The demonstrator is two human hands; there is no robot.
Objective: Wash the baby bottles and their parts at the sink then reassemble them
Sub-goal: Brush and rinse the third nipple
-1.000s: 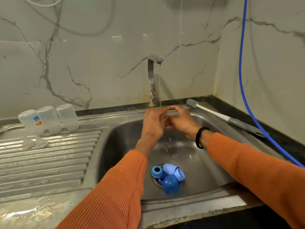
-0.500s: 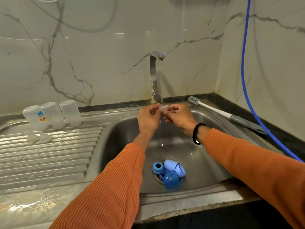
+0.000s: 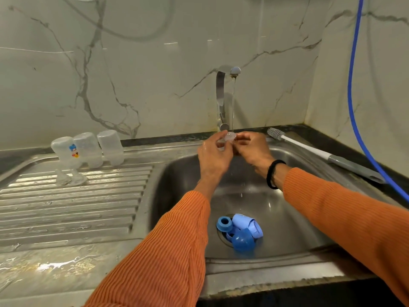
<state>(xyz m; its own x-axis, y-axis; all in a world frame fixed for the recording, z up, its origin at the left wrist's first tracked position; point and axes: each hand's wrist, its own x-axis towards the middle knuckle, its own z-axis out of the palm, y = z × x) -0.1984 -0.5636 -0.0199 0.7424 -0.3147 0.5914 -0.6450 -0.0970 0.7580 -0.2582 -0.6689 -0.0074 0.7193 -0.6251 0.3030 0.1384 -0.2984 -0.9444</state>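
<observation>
Left hand (image 3: 213, 157) and right hand (image 3: 252, 149) both pinch a clear teat (image 3: 230, 136) under the tap's stream

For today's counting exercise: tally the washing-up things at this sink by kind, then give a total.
Clear bottles, upturned on drainboard: 3
Clear teats: 3, two on drainboard, one in the hands
Blue parts in basin: at least 4, overlapping
Bottle brush: 1
Total: at least 11

A home kitchen, by the look of it: a stainless steel sink (image 3: 287, 220) with a ribbed draining board (image 3: 73, 209) fills the lower frame. A running tap (image 3: 223, 94) stands against marble-veined wall tiles (image 3: 132, 63), and a bottle brush (image 3: 318, 151) lies at right.
</observation>
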